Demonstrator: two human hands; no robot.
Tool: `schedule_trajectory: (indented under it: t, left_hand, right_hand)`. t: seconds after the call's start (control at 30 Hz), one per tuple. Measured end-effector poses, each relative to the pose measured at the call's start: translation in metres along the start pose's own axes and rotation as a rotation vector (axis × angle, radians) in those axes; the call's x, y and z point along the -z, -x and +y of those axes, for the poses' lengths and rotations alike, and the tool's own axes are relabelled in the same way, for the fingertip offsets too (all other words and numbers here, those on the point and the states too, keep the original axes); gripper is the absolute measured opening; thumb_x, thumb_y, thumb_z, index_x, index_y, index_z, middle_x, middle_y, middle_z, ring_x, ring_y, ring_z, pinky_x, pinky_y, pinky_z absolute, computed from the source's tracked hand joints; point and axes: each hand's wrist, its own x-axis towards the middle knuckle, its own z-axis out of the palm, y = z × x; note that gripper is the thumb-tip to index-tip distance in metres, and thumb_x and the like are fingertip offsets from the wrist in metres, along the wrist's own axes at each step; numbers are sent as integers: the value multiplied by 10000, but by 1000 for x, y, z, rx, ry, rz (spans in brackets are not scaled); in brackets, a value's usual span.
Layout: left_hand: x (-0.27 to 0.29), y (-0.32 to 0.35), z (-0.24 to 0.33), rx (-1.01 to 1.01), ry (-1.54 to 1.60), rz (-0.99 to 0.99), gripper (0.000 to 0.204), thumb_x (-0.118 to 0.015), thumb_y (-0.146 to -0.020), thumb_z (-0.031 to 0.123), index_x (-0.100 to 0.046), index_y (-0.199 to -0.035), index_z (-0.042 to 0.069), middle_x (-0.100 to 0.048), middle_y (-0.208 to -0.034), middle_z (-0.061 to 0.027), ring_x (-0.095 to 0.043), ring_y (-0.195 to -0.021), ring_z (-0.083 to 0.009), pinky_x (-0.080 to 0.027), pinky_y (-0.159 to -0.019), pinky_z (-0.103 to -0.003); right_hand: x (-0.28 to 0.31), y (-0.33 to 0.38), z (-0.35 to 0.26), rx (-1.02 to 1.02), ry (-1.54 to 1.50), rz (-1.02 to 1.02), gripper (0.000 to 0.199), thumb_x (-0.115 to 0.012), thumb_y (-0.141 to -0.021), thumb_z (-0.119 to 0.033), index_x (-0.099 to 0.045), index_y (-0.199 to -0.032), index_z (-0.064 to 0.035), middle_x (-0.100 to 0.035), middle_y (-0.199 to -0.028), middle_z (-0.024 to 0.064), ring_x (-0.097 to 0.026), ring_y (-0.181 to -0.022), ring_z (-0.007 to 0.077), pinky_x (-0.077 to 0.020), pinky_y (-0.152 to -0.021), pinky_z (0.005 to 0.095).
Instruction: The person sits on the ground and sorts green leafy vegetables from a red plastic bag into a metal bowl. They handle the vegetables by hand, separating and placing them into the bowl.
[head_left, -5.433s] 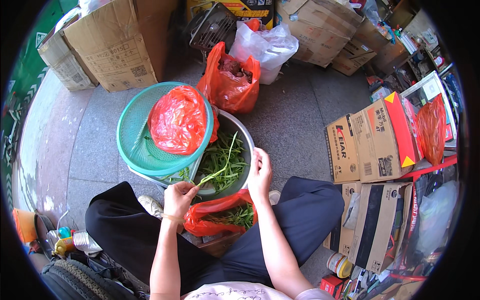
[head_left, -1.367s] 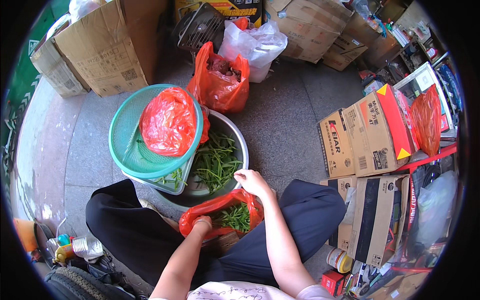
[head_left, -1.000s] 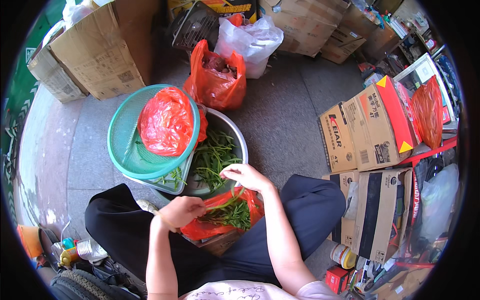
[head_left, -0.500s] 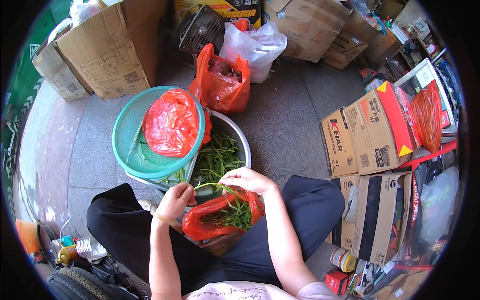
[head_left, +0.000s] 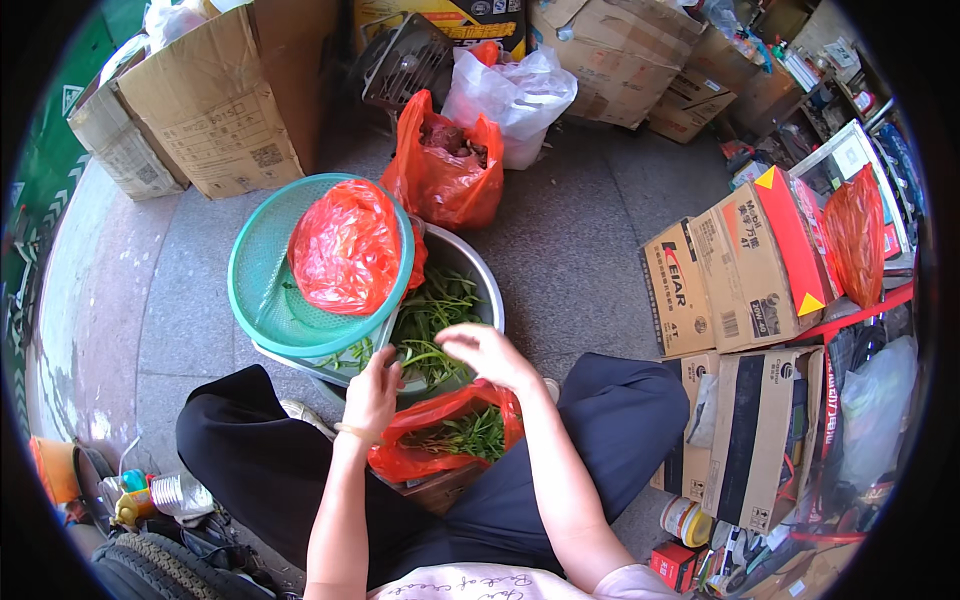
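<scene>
Long leafy green stems (head_left: 435, 305) fill a metal basin (head_left: 487, 285) in front of me. My right hand (head_left: 487, 352) is over the basin's near right part, fingers stretched forward and apart, with no stem clearly in it. At the basin's near left side, my left hand (head_left: 373, 395) has its fingers closed; whatever they hold is hidden. Below both hands, between my legs, an open red plastic bag (head_left: 400, 455) holds more green leafy stems (head_left: 470, 434).
A turquoise colander (head_left: 262, 315) with a red plastic bag (head_left: 345, 248) in it overlaps the basin's left side. Behind stand a red bag (head_left: 455, 195) of dark lumpy things and a white bag (head_left: 510, 95). Cardboard boxes (head_left: 745, 260) are stacked at the right.
Both hands have moved forward from above the red bag to the basin. The green stem stretched between them no longer shows there, and the right hand's fingers have spread.
</scene>
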Motion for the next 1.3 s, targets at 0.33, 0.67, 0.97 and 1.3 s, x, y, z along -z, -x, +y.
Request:
schedule_trajectory:
  t: [0.33,0.67,0.97,1.3]
  left_hand:
    - [-90,15,-72,140,-536,-588,233,-454,-783,158,-618,-836,1,-593,-845,-229,-581,-839,-350,-477,-738,-426]
    - [-172,59,-269,35,-765,-701,477,-481,-754,448,-572,-1044,81,-546,-1099,-162,-548,-993,-297,-430,-845,-409]
    - [-147,56,-179,-40,-463,-417,440,-590,-702,379,-558,-1059,124,-538,-1103,-162,-501,-1045,-295,-386,-898,-373]
    - [-140,53,-127,19,-367,-688,316,-552,-747,266,-561,-1029,124,-493,-1089,-193,-489,-1011,-338,-399,-859,-385]
  right_hand:
    - [27,-8,18,-95,-109,335,194,-524,-823,-123,-593,-952,4,-617,-833,70,-565,-769,112,-441,-718,229]
    - [22,-3,20,-101,-12,222,226,-516,-834,-171,-592,-951,7,-618,-784,71,-559,-718,109,-436,-667,227]
    - [26,-2,20,-134,-35,212,227,-507,-829,-157,-591,-949,17,-616,-796,81,-565,-727,118,-442,-683,240]
    - [24,-3,19,-141,-43,216,233,-507,-827,-159,-590,-953,18,-620,-812,85,-568,-734,121,-442,-687,242]
